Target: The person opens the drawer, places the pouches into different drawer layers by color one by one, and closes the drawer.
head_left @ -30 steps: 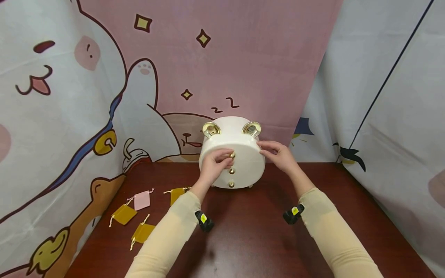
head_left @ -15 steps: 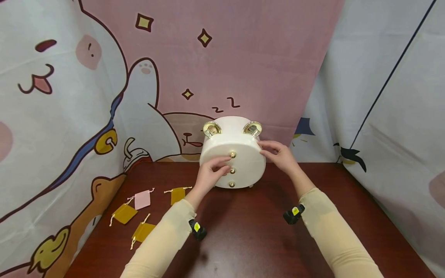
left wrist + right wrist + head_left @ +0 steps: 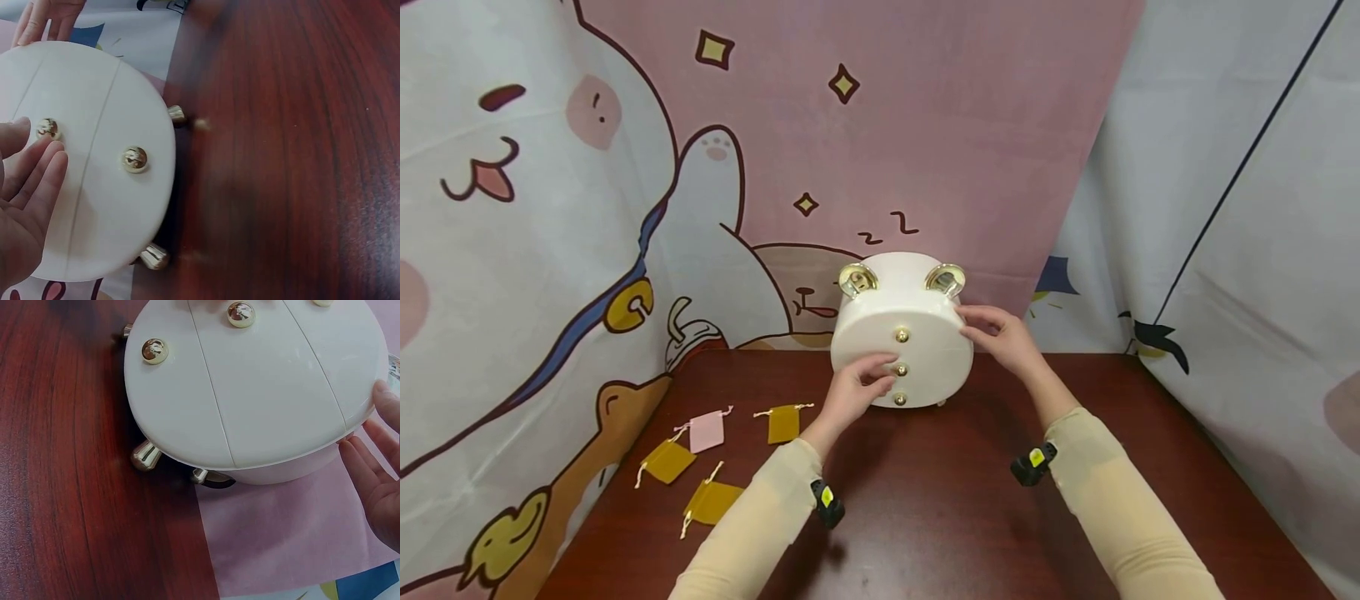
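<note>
A white, rounded jewelry box (image 3: 865, 333) stands upright on small gold feet (image 3: 154, 256). Three gold knobs run down its front, one on each of three panels divided by seams. My left hand (image 3: 850, 392) is at the middle knob (image 3: 48, 128), thumb and fingers apart, fingertips right beside it. The top knob (image 3: 902, 335) and the bottom knob (image 3: 134, 159) are untouched. With my right hand (image 3: 1007, 337) I hold the box's right edge, the fingertips (image 3: 352, 442) lying across its rim. All the panels sit flush.
Two gold, ear-like rings (image 3: 945, 280) project from the box top. To the left on the dark wood table (image 3: 940, 517) lie a pink drawstring pouch (image 3: 707, 432) and several mustard ones (image 3: 784, 424). A printed cloth backdrop (image 3: 970, 125) rises close behind the box.
My left hand has moved down from the top knob to the middle knob. My right hand stays at the box's edge, and the box has not moved.
</note>
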The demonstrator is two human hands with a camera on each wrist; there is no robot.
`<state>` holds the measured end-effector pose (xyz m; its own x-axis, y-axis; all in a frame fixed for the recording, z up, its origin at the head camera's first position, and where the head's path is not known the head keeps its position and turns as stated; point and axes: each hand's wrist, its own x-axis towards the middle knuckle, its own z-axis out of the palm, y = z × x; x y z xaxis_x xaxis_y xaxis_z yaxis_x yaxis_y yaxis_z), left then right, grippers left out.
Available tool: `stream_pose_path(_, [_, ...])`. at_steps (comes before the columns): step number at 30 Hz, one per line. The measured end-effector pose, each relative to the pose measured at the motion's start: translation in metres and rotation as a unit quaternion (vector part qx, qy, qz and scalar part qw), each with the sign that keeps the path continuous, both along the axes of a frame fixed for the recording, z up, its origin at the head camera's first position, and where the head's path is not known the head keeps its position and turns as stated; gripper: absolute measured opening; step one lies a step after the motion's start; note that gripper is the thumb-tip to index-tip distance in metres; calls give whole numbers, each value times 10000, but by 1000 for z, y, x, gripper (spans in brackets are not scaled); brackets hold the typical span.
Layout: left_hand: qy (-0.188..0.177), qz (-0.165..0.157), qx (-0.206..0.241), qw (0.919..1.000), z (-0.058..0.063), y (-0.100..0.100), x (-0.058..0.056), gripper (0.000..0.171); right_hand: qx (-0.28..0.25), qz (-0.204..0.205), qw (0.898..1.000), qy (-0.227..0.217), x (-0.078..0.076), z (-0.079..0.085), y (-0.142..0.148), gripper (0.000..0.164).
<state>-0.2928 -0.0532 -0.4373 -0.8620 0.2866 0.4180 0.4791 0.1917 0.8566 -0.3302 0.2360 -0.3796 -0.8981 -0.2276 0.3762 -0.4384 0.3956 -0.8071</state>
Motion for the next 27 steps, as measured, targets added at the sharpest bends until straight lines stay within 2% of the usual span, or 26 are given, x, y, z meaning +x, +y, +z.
stream_pose_path(8, [-129,134,-149,9997,-10,9,-4,37,68,-94,9999,-39,1,-1,0,41])
stream_pose_path(13, [-323,-72,195,9993,-13,18,-6,36,85,-110,9999,-17,1,0,0,40])
stream_pose_path(17, [-444,92,338,9984,-14,24,-6,33,119,-99,9999,-41,0,0,0,40])
stream_pose_path(21, [-464,267,411,9977,-10,27,-3,28,154,-110,9998,-41,1,0,0,41])
stream_pose_path(25, [-602,151,635,9961,2,28,5,24,160,-108,9998,-31,1,0,0,41])
stream_pose_path(27, [-673,70,760,9948,4,28,7,23,138,-110,9998,-26,1,-1,1,40])
